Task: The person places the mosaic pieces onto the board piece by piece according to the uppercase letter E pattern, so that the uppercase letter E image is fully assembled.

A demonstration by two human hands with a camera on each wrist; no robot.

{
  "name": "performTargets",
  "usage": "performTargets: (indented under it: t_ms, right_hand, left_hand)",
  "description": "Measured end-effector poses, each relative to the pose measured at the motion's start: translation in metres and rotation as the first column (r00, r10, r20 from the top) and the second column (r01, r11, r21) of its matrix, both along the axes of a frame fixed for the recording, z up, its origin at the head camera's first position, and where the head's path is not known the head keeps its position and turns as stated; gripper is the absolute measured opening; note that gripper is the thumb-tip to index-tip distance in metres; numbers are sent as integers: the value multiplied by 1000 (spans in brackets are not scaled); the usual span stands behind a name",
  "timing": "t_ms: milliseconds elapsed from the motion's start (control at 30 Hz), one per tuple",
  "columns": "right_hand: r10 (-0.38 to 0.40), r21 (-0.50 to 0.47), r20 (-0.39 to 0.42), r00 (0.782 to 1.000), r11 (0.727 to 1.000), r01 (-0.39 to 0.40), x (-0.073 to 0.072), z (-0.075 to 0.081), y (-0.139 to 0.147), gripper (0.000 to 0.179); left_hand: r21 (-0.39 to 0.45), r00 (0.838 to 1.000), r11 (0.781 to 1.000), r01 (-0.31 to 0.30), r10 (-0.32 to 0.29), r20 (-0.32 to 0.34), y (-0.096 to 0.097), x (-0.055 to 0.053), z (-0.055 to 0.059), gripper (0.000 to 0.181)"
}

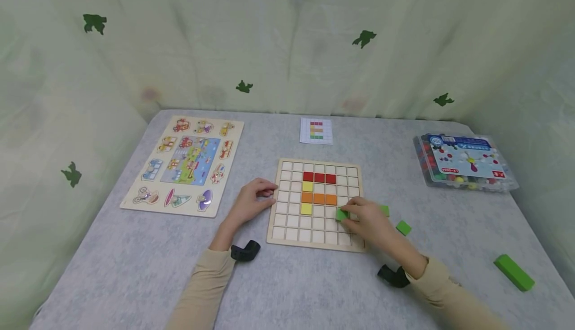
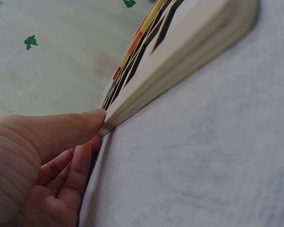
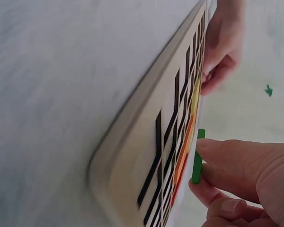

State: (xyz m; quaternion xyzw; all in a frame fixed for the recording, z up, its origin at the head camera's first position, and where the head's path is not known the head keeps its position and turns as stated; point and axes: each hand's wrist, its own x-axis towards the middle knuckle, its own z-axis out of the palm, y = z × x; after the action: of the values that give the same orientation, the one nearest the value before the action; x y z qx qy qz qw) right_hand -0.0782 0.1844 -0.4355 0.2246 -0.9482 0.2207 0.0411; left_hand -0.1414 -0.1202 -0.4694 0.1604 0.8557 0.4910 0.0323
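A wooden grid board (image 1: 314, 244) lies on the table in front of me. Red tiles (image 1: 319, 177), orange tiles (image 1: 319, 198) and two yellow tiles (image 1: 306, 209) fill some of its squares. My left hand (image 1: 251, 200) touches the board's left edge with thumb and fingertips, the thumb fairly straight in the left wrist view. Between thumb and fingers, my right hand (image 1: 372, 222) pinches a thin green square tile (image 1: 341, 214), held over the board's right part below the orange row. In the right wrist view this green tile (image 3: 199, 156) stands edge-on to the camera.
Two loose green tiles (image 1: 403, 227) lie right of the board, one partly behind my right hand. Farther right is a long green block (image 1: 514, 272). A pattern card (image 1: 316, 131) lies behind the board, a picture puzzle (image 1: 190, 160) left, a clear box (image 1: 467, 163) right.
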Motion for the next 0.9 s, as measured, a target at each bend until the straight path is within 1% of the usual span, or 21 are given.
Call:
performTargets:
  t_ms: [167,300,467,567,667,900]
  right_hand:
    - [57,-25,-5,998,998,-57,1,-4,-18,23]
    - [78,-31,-4,997,996,-78,1,-8,-30,23]
    - [100,-34,25,995,995,-99,1,-6,-46,24]
    - [120,-41,15,993,992,-119,1,-4,-54,23]
    - [135,-49,-8,991,990,-135,0,-3,-57,23]
    - [129,-54,15,992,990,-128,0,-4,-59,25]
  left_hand:
    - [-3,1000,1000,4,-4,0,0,-1,-1,31]
    - [-6,1000,1000,8,-8,-3,-1,-2,-3,31]
    - [1,1000,1000,14,-14,-3,-2,-2,-2,31]
    - [7,1000,1000,14,-14,0,-2,-2,-2,31]
    - [4,1000,1000,16,-15,-3,-2,-2,-3,31]
    - [-5,1000,1000,13,-13,1,-1,-2,-2,31]
